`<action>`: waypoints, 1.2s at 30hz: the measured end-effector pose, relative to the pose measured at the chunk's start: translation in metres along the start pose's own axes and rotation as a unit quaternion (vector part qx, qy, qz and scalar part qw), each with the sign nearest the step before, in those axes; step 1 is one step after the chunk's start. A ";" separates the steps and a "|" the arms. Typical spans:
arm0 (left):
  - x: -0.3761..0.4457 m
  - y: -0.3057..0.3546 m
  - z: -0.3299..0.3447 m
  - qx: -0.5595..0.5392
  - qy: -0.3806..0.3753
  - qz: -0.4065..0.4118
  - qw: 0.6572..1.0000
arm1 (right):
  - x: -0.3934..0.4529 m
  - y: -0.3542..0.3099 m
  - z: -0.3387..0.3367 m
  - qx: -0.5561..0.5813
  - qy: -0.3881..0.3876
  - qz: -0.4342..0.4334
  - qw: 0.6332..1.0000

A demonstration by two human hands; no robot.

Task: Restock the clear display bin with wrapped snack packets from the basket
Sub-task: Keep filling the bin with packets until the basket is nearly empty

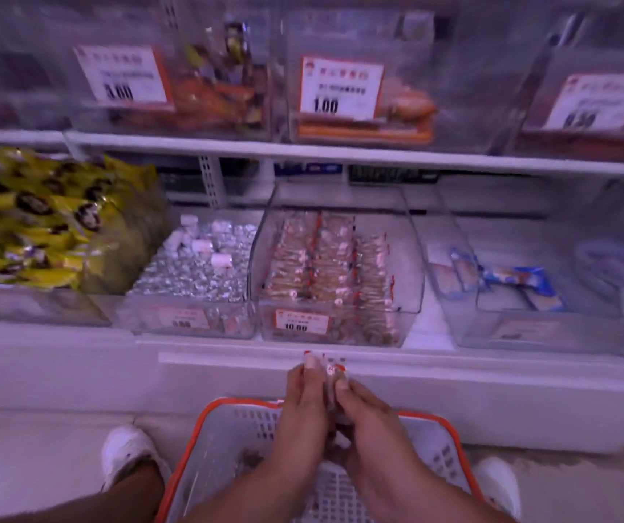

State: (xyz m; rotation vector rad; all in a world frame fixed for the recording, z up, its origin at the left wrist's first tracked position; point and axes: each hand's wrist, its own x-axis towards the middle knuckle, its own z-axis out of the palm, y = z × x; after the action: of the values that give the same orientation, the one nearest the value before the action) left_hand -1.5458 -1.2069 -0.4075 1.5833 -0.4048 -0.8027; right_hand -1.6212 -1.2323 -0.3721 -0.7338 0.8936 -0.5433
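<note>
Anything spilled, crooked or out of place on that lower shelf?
Nothing spilled. The clear display bin sits slightly askew. Its snack packets stand in neat rows. Both hands hold packets above the basket.

Both our forearms run up from 6 o'clock and converge near centre. Our left hand (303, 405) lies palm-down, fingers together, stretched toward 12 o'clock, fingertips pinched closed on a small stack of packets (328, 375). Our right hand (363, 413) presses in from 3 o'clock, touching the left, its fingers curled around the same stack from the other side. Wrists are level, close together. Knees spread; white shoes (127, 452) at 7 and 5 o'clock.
</note>
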 end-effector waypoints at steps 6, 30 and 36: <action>-0.007 0.060 -0.002 0.016 -0.100 0.103 0.990 | -0.019 -0.063 0.001 0.120 -0.109 0.040 0.986; 0.066 0.103 0.003 0.007 -0.145 0.324 0.935 | 0.052 -0.115 -0.008 0.063 -0.225 -0.032 0.972; 0.057 0.112 0.003 0.044 -0.144 0.331 0.932 | 0.049 -0.119 -0.013 0.057 -0.274 -0.033 0.959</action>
State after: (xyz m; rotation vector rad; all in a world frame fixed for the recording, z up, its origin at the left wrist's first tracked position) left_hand -1.4870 -1.2678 -0.3147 1.2789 -1.1310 -0.4865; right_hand -1.6210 -1.3466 -0.3118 -0.7583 0.3196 -0.4142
